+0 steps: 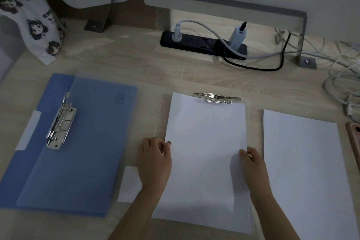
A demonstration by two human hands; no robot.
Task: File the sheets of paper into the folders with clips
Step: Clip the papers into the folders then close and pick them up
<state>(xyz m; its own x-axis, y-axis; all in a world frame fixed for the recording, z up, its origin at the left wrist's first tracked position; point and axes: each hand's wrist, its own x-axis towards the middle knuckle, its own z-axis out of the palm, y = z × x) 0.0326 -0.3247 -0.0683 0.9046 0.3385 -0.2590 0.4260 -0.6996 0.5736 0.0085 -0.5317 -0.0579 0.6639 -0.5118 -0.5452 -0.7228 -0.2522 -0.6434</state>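
— Holding what, exactly?
— One sheet (206, 142), desk (136, 64) ctr: left hand (153, 161) pinches its left edge, right hand (253, 165) grips the right edge, thumb on top. Top edge meets the metal clip (218, 98) of what looks like a clear folder (159, 115).
— Around it?
— To the left, blue folder (93, 142); to the right, paper stack (303, 161); power strip (202, 45) behind.

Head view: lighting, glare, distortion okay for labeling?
Head view is dim and underexposed, so the white sheet reads grey-blue; in the head view the right hand throws a soft shadow onto that sheet; glare is limited to small glints on the folder clip; the head view's wide angle bows the metal rail along the top.
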